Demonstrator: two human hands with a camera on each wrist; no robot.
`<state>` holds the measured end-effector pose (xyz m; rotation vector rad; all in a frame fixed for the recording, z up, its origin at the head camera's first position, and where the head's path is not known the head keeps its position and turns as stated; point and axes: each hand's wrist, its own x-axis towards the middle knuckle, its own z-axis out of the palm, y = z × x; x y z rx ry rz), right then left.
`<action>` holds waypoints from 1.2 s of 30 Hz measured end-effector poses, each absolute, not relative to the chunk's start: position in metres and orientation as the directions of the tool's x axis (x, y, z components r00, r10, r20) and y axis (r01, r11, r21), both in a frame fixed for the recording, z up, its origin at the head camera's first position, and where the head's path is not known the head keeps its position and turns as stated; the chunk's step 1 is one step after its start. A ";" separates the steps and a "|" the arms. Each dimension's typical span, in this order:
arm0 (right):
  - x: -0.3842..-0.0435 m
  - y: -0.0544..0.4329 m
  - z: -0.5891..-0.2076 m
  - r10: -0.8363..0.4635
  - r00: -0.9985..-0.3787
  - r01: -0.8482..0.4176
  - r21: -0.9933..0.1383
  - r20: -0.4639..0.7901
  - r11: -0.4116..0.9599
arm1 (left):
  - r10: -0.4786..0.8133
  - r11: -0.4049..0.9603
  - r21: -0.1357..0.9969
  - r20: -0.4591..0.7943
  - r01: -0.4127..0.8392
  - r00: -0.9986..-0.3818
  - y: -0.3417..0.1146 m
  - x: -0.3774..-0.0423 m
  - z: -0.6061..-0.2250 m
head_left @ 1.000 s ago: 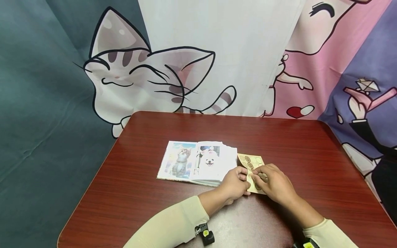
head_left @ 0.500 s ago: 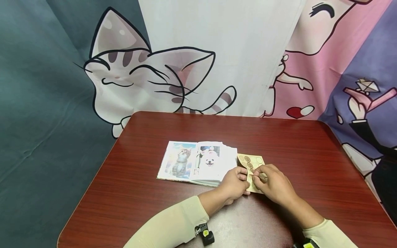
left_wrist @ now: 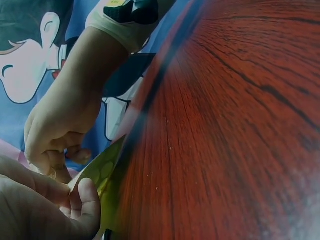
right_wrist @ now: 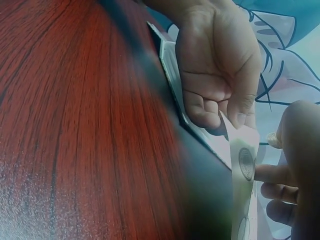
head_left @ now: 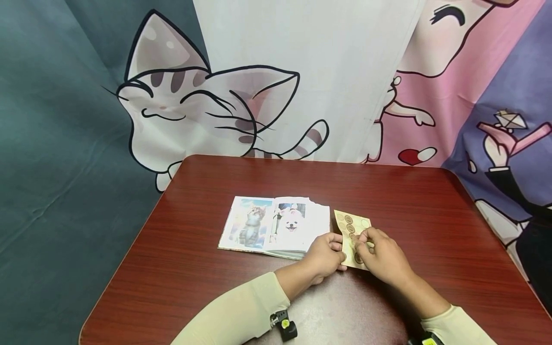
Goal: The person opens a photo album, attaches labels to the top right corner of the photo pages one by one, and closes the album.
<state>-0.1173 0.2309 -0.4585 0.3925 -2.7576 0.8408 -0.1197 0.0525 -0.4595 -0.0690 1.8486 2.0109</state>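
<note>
thumb and fingers of the left hand [head_left: 324, 258] pinch the left side of a yellow sticker sheet [head_left: 351, 247] near its lower corner, while the right hand [head_left: 383, 255] leans in from the other side, forefinger and thumb drawn together over the sheet's face on a small round sticker [left_wrist: 53, 174] that shows as a thin golden rim in the left wrist view; whether it is wholly free of its backing cannot be told. the sheet is tilted between the hands rather than lying flat, and it bears a line of brown ringed circles, with paler outlines close to the upper edge. just left of it lies an open picture book [head_left: 320, 225], its right side near the left hand, with a kitten picture [head_left: 252, 225] on one page and a white dog picture [head_left: 291, 224] on the other. cream sleeves [head_left: 241, 306] cover both forearms, and a black wrist camera [head_left: 288, 330] is strapped at the left one. under everything is a reddish-brown wood-grain table [head_left: 181, 287], and behind its far edge hangs a cloth backdrop [head_left: 353, 57] printed with cartoon cats.
</note>
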 end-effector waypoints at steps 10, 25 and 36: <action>-0.119 0.234 -0.461 -0.155 -0.961 -0.255 -0.521 0.229 0.814 | 0.300 0.049 0.942 -0.331 -0.333 -0.894 0.045 -0.117 -0.456; -0.122 0.236 -0.469 -0.178 -0.963 -0.259 -0.508 0.204 0.822 | 0.430 0.361 0.914 -0.339 -0.185 -0.836 0.026 -0.108 -0.433; -0.125 0.237 -0.468 -0.174 -0.958 -0.270 -0.503 0.230 0.821 | 0.568 0.362 0.931 -0.172 0.057 -0.805 0.009 -0.100 -0.415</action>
